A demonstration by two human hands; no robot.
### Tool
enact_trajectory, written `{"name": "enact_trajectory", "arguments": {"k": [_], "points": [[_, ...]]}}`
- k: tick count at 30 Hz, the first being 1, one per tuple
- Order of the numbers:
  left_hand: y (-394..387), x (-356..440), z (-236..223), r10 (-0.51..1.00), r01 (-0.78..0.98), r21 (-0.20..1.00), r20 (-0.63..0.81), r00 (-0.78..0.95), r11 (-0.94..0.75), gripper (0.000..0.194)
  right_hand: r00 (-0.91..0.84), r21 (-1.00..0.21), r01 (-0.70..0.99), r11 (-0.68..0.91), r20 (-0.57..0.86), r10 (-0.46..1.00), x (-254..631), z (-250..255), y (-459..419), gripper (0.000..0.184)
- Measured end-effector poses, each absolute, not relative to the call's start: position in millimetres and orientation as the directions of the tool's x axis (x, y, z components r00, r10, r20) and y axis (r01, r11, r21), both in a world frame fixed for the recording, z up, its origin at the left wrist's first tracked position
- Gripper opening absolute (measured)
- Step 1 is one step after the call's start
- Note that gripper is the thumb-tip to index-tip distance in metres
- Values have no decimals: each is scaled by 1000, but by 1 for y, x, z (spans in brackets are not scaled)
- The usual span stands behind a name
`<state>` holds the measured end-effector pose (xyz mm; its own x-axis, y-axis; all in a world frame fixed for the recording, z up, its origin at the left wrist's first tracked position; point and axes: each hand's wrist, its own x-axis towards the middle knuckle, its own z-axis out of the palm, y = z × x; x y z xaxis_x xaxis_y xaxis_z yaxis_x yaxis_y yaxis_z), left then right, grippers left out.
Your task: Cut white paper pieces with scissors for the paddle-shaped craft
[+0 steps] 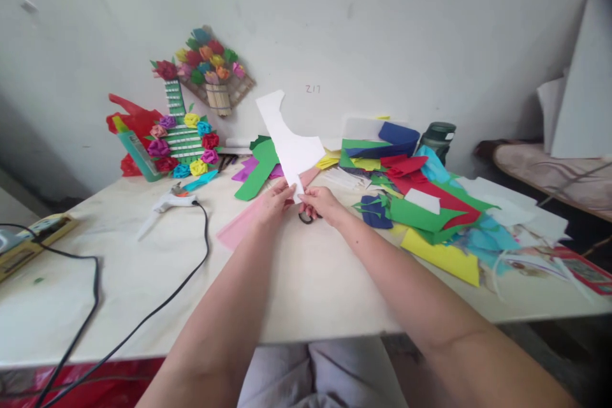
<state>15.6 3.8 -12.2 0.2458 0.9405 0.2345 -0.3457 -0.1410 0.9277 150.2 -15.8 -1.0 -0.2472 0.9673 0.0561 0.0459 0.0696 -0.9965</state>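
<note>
A white paper cutout (295, 146) with a curved notch in its right side stands raised above the table, its narrow end low between my hands. My left hand (278, 199) is closed on that narrow end from the left. From the right, my right hand (322, 201) pinches the same end with thumb and fingers. Just under my right fingers shows a black loop (305, 218), which looks like a scissors handle. Whether the hand also holds it, I cannot tell. Pink paper (239, 227) lies beneath and left of my left hand.
A white glue gun (169, 203) with a black cord lies left, near a yellow power strip (36, 245). A paper-flower model (184, 140) and a glue bottle (139, 154) stand behind. Coloured paper scraps (421, 210) spread across the right, before a dark bottle (437, 139).
</note>
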Motion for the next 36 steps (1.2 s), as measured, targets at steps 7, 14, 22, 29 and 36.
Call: {"name": "enact_trajectory", "arguments": {"k": [7,14,22,29,36], "points": [[5,19,-14,958,-199,968,193,213,-151,49,199,-976,-178,128,92,976,168,20,12,13],[11,20,-19,979,-233,963,165,122,-133,47,342,-978,-191,82,12,940,242,75,64,18],[15,23,-22,987,-299,944,157,41,-138,39,88,-996,82,17,24,996,184,14,36,13],[15,21,-20,994,-330,941,96,51,-74,35,15,-715,685,142,208,978,167,12,20,19],[16,20,-18,999,-465,885,-26,-27,11,24,-120,-161,978,134,92,988,160,27,-17,42]]}}
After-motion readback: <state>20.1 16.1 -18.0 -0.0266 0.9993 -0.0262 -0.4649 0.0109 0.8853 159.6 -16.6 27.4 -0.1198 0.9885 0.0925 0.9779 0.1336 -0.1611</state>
